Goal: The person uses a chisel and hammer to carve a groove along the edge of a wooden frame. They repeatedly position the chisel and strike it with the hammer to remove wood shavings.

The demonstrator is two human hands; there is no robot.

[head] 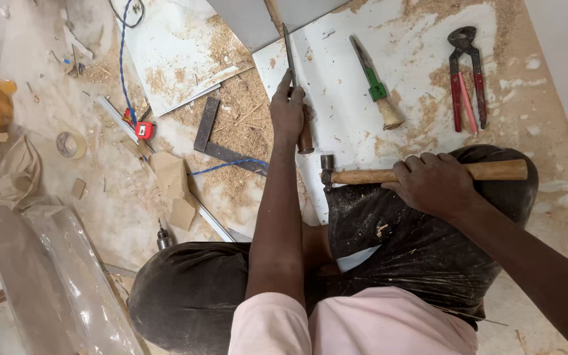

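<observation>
Two hands are at work over a white board (336, 72) strewn with sawdust. Nearest, the right hand (432, 184) is wrapped around the wooden handle of a hammer (389, 175), which lies level across the person's dark-trousered knee, its small metal head pointing left at the board's edge. Just beyond, the left hand (288, 110) grips a chisel (294, 85) with a dark brown handle, the narrow blade reaching away along the board's left edge. Farther out on the board lie a green-collared tool (377, 85) with a pale wooden handle and red-handled pincers (466, 75). Left of the board, a steel square (213, 139) rests in shavings, with a red tape measure (144, 129) beyond.
</observation>
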